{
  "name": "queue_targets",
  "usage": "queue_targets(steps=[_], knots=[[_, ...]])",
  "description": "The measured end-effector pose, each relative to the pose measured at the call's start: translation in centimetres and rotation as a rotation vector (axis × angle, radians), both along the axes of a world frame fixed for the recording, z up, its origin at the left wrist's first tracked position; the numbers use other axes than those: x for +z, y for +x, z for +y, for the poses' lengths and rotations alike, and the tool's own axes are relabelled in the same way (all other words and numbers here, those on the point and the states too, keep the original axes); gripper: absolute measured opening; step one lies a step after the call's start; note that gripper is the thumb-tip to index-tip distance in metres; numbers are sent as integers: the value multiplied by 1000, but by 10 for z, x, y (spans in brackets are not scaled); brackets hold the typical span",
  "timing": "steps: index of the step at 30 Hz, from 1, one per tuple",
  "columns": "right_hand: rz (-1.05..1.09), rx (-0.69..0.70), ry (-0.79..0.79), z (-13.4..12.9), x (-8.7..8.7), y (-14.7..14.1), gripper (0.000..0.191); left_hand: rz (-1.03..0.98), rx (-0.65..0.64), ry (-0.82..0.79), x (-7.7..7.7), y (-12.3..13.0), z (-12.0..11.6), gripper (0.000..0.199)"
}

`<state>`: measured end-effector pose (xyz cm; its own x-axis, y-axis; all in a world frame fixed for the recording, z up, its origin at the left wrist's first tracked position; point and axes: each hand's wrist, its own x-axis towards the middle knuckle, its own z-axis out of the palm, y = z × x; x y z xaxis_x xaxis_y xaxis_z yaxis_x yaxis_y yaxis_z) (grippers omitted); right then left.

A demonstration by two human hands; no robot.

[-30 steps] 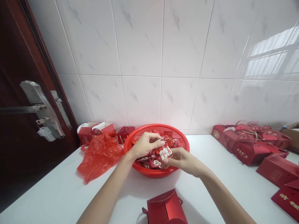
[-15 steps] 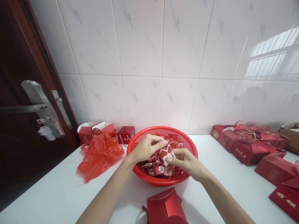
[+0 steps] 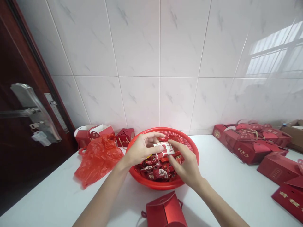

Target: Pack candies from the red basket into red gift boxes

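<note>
Both of my hands are over a red perforated plastic basket (image 3: 163,185) filled with wrapped candies (image 3: 156,170) in red and dark red wrappers. A white-and-red wrapped candy (image 3: 165,149) is held above the pile. My left hand (image 3: 140,150) pinches its left end, thumb on top. My right hand (image 3: 187,164) has thumb and forefinger around its right end. In front of the basket, close to me, stands a red gift box (image 3: 164,209) with a cord at its side, cut off by the lower frame edge.
A crumpled red plastic bag (image 3: 99,159) lies left of the basket, with open boxes (image 3: 94,133) and a small red box (image 3: 125,137) behind it. Several red boxes (image 3: 251,142) crowd the right, beside a cardboard carton (image 3: 293,135). A tiled wall (image 3: 142,101) backs the white table.
The candy has turned from upright and slanted to lying nearly level, and moved slightly left and up. My right hand's fingers have shifted upward around its end. The view has shifted slightly.
</note>
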<state>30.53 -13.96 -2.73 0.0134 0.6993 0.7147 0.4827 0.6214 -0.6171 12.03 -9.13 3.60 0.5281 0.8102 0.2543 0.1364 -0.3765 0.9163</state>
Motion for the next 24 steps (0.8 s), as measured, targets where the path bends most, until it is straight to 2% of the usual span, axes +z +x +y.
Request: queue_targets(steps=[2,4,6,8,12,16,24], knots=[[204,207,-177,-2,8,0,46,-5,-4,43,4,-3,-3,42],[401,390,-348,-3,14,0,50,-2,-20,72,5,-6,-5,41],[535,477,-452,-2,17,0,46,11,-31,89,6,-7,-5,42],[622,488,-478,-1,18,1,41,20,-19,108,5,-7,-4,42],[709,448,-410,-2,18,0,36,13,24,97,1,-1,-2,39],[675,461,-384,-7,19,-2,36,7,-8,47,-1,4,-8,33],[634,535,-424,-10,22,-3,37,-39,-20,117,3,4,-15,21]])
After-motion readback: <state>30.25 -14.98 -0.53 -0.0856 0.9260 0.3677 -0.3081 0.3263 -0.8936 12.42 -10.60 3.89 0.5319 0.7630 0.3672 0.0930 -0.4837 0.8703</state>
